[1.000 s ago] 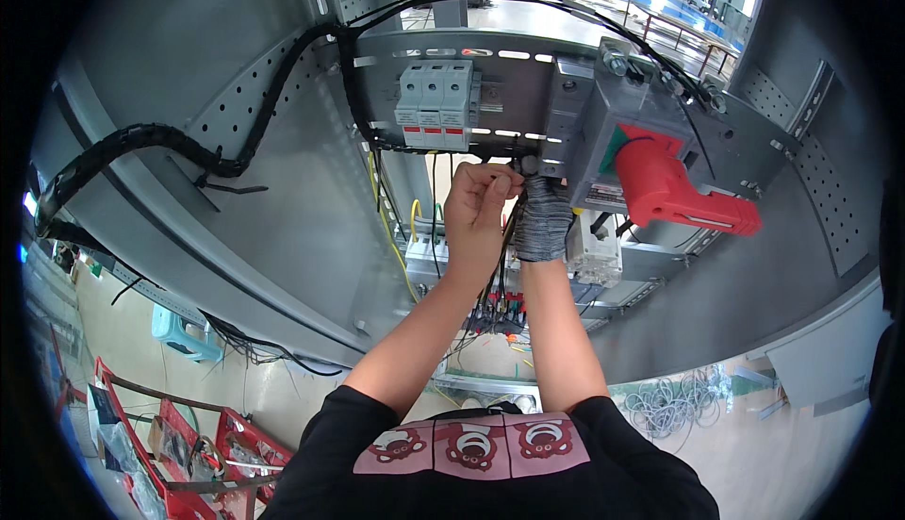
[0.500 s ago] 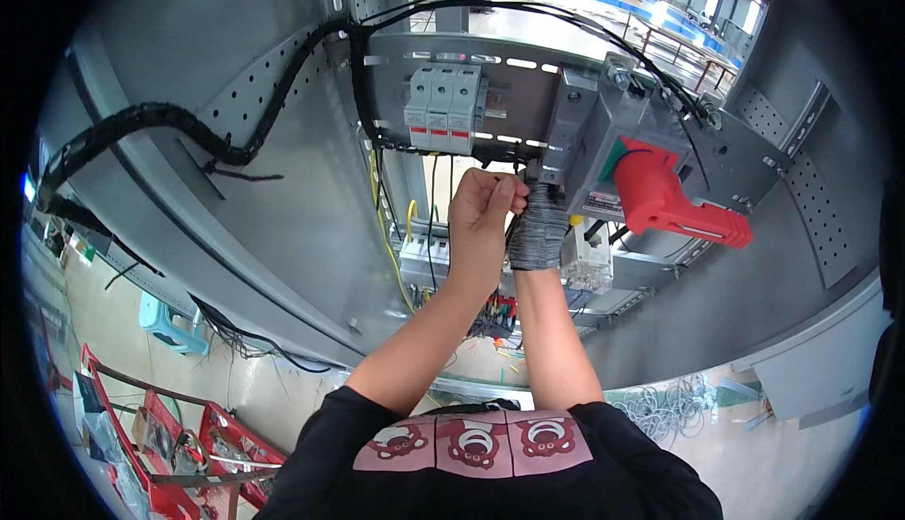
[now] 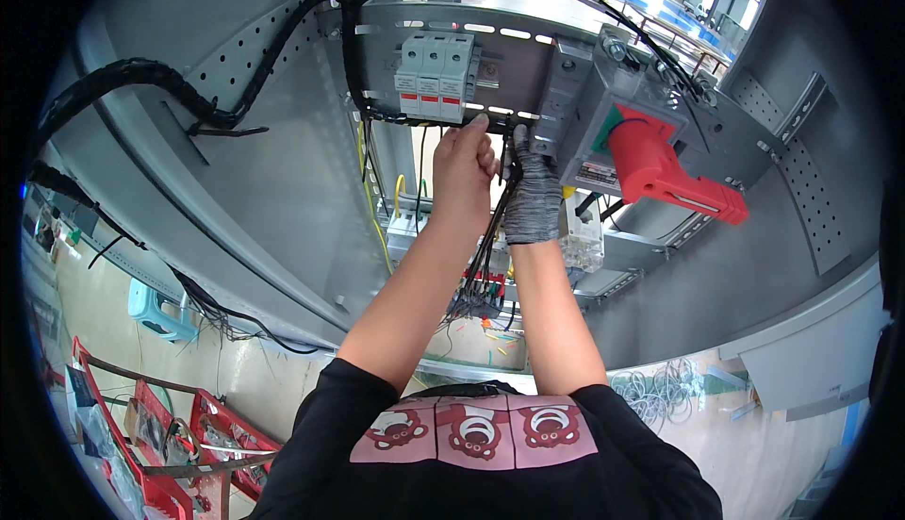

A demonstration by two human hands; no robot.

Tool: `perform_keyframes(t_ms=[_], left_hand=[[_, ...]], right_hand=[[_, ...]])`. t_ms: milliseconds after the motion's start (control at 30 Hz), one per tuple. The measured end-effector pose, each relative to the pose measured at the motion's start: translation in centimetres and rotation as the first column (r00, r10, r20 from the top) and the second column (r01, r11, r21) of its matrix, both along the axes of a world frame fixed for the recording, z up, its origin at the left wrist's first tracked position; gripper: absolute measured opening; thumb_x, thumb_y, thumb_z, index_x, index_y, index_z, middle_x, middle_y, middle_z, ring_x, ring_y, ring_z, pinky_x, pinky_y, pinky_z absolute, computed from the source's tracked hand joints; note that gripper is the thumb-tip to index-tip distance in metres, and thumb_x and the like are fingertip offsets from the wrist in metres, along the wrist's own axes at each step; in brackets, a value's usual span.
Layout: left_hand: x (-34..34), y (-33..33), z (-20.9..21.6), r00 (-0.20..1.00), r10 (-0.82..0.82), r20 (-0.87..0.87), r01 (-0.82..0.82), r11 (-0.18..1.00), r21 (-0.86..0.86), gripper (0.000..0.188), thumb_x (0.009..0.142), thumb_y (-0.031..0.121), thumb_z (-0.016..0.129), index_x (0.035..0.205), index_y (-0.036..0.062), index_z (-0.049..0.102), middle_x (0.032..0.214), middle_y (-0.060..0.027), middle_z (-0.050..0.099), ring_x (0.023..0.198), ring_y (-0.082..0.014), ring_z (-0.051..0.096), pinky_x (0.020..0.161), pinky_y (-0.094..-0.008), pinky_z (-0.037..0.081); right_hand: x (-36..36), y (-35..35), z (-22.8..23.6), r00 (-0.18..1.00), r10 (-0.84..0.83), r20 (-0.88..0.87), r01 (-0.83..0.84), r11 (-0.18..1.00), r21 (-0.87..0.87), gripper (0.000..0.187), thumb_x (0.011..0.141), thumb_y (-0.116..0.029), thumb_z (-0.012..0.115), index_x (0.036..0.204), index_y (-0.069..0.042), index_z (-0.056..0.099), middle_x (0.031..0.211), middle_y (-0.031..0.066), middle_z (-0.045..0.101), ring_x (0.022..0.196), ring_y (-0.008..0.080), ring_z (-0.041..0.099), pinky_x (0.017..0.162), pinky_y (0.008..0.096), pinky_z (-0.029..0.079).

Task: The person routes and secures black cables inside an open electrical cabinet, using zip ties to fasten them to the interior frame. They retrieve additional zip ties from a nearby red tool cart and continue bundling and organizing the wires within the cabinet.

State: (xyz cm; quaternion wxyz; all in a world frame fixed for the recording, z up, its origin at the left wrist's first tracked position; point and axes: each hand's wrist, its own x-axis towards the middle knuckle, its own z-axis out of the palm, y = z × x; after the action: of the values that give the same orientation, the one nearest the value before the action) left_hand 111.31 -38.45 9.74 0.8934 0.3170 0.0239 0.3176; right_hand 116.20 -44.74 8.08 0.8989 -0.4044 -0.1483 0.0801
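Observation:
My bare left hand [image 3: 462,166] is closed just below the row of grey modular fuse holders [image 3: 434,77], its thumb against the curled fingers. What it pinches, if anything, is too small to make out. My right hand [image 3: 534,195], in a grey knitted glove, is closed beside it at a bundle of black wires [image 3: 492,237]. The wires run from the gloved fingers down between my forearms to a cluster of red, green and yellow ends. Above the hands, a black-wrapped harness [image 3: 405,120] follows the lower edge of the metal mounting plate [image 3: 514,58].
A grey switch box with a red rotary handle [image 3: 650,171] juts out right of the glove. Cabinet walls [image 3: 283,181] flank both arms. A thick black harness [image 3: 141,75] loops at left. Below lie a red parts rack [image 3: 141,463], a blue stool [image 3: 160,313] and coiled wire [image 3: 660,393].
My left hand has shifted slightly left and up, away from the glove. The black wire bundle now shows between the hands. The whole view has tipped a little downward.

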Motion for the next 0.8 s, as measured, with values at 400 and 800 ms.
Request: perform_keyframes(t_ms=[400, 800], left_hand=[[0.4, -1.2, 0.4, 0.982, 0.166, -0.091, -0.156, 0.982, 0.104, 0.005, 0.088, 0.006, 0.053, 0.092, 0.0045, 0.055, 0.086, -0.0036, 0.06, 0.077, -0.0111, 0.057, 0.075, -0.0268, 0.049], [1.6, -0.5, -1.3, 0.99, 0.138, 0.027, -0.141, 0.982, 0.129, 0.009, 0.09, 0.007, 0.052, 0.098, 0.0055, 0.054, 0.088, -0.0024, 0.059, 0.08, -0.011, 0.055, 0.076, -0.0263, 0.046]], right_hand=[[-0.5, 0.0, -0.3, 0.998, -0.056, 0.031, 0.056, 0.998, -0.012, 0.019, 0.08, -0.013, 0.07, 0.097, -0.011, 0.061, 0.081, -0.0024, 0.059, 0.066, 0.0069, 0.052, 0.054, 0.0204, 0.039], [1.3, 1.1, -1.0, 0.998, 0.046, -0.052, -0.038, 0.99, 0.137, 0.015, 0.082, -0.012, 0.066, 0.096, -0.01, 0.06, 0.077, -0.0003, 0.061, 0.062, 0.0107, 0.056, 0.052, 0.0229, 0.045]])
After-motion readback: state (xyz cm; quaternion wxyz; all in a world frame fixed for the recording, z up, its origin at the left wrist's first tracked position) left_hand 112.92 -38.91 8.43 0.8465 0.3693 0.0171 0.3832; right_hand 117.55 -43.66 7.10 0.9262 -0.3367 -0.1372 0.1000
